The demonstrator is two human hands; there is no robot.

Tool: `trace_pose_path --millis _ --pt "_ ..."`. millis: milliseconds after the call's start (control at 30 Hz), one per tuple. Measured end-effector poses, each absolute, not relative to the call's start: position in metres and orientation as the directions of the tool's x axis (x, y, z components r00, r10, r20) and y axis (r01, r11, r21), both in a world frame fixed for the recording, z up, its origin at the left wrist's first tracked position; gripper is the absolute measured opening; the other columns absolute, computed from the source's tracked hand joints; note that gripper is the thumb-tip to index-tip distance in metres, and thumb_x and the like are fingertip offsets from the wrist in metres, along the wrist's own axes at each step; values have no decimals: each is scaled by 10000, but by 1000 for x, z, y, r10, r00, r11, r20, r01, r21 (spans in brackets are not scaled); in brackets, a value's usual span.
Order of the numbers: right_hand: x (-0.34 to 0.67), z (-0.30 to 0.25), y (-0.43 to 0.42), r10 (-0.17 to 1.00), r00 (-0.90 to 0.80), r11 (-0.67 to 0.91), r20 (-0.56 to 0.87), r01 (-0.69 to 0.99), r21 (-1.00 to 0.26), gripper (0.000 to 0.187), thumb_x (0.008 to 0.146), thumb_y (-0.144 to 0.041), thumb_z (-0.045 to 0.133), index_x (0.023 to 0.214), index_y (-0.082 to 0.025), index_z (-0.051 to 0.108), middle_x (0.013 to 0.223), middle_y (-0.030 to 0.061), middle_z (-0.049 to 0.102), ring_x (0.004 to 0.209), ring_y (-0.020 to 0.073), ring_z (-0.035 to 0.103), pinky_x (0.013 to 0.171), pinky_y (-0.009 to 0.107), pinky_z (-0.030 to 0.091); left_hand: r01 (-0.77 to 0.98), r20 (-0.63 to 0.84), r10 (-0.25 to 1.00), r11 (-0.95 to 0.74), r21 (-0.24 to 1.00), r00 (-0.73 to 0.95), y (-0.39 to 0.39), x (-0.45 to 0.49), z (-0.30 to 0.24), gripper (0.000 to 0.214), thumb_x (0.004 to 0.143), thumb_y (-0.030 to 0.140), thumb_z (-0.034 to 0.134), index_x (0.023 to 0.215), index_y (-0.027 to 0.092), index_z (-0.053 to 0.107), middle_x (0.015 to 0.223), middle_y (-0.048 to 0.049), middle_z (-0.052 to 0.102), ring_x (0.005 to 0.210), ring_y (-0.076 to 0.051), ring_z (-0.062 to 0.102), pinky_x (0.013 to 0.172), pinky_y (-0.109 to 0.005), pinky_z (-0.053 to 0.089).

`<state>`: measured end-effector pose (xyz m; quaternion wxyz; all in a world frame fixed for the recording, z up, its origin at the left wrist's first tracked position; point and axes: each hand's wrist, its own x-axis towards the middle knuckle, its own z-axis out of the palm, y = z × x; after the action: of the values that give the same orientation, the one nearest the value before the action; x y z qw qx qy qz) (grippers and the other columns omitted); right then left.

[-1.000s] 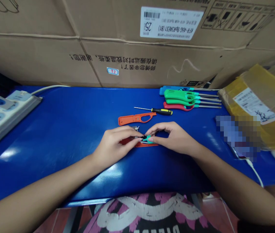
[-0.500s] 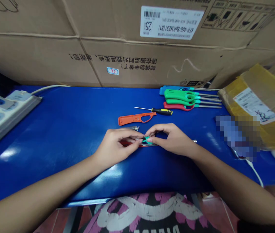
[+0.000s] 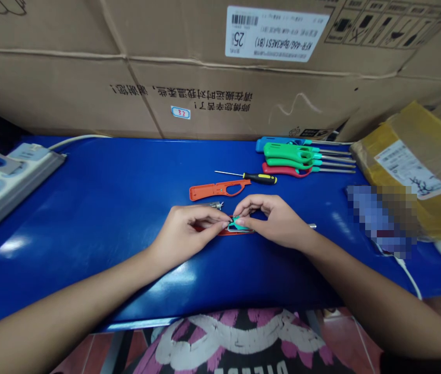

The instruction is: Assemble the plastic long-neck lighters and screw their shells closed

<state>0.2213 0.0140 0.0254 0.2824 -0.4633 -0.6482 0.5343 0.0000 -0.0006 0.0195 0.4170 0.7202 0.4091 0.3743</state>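
Note:
My left hand [image 3: 187,228] and my right hand [image 3: 277,221] meet low over the table in front of me. Between the right fingertips is a teal lighter trigger [image 3: 238,225], partly covered by the thumb. The left thumb and forefinger pinch at its left end, on a small dark part mostly hidden by the fingers. Beneath both hands lies an orange lighter casing half [image 3: 226,233]. A metal tube tip [image 3: 312,226] sticks out beyond the right hand. Just behind the left fingers is a small clear and metal piece [image 3: 215,205]. The other orange casing half [image 3: 214,191] lies farther back.
A black and yellow screwdriver [image 3: 259,178] lies behind the casing half. Several long-nosed lighters [image 3: 286,155] are piled at the back right, beside a taped carton [image 3: 418,171]. A power strip [image 3: 17,179] stands left; a large cardboard box [image 3: 189,78] borders the back.
My right fingers have shifted slightly, and more of the teal trigger and the orange casing shows between my hands. Things on the table stay where they were.

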Motion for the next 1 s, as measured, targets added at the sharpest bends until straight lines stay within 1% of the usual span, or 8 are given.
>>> trace_pose_path --millis 133,200,367,533,600,733,900,1000 --pt "219 22 14 910 -383 -41 -159 299 -953 107 782 -254 704 852 -172 703 793 25 707 749 142 646 706 283 537 376 320 841 -494 784 437 3 -4 19 94 885 172 716 945 188 787 916 -18 799 835 -133 751 805 -219 603" --pt "218 21 13 914 -372 -45 -162 304 -952 119 777 -255 703 861 -172 713 790 23 708 736 138 639 690 276 530 400 366 787 -582 708 496 5 -6 20 142 905 180 688 1013 188 781 946 -38 786 889 -151 736 829 -257 600" --pt "214 16 10 932 -342 4 -121 344 -939 121 771 -240 692 862 -169 726 738 -1 676 680 119 591 647 257 495 479 308 725 -655 585 616 6 -13 25 339 878 232 699 1214 196 714 1053 -72 737 1004 -211 708 861 -349 606" --pt "213 18 10 932 -340 14 -127 383 -924 131 786 -261 684 863 -168 734 709 -6 658 650 115 560 619 254 467 531 266 676 -717 452 687 6 -18 28 418 864 273 715 1274 204 671 1092 -75 734 1015 -247 714 858 -397 612" --pt "212 19 10 930 -341 12 -134 395 -919 130 791 -268 680 857 -169 736 705 -5 660 648 117 557 616 253 462 528 260 669 -723 445 697 6 -18 27 385 901 257 678 1282 205 658 1069 -69 741 991 -238 718 841 -381 612" --pt "210 17 8 934 -328 11 -139 416 -909 126 797 -262 671 857 -171 737 719 2 676 655 120 563 622 253 462 508 239 670 -708 491 703 6 -17 23 330 958 229 619 1285 192 643 1029 -69 741 933 -215 721 808 -350 604" --pt "208 15 7 947 -296 34 -123 475 -879 116 797 -261 672 842 -176 737 675 -8 651 621 117 539 585 249 434 448 270 657 -706 549 704 5 -15 23 317 945 232 661 1254 165 638 1092 -77 743 1001 -207 719 878 -331 585" --pt "209 16 7 942 -311 46 -125 489 -871 105 797 -245 666 833 -178 739 657 -11 641 607 114 535 568 244 423 443 289 647 -721 533 706 4 -15 23 288 952 239 656 1232 172 643 1063 -54 759 959 -189 737 849 -302 587"
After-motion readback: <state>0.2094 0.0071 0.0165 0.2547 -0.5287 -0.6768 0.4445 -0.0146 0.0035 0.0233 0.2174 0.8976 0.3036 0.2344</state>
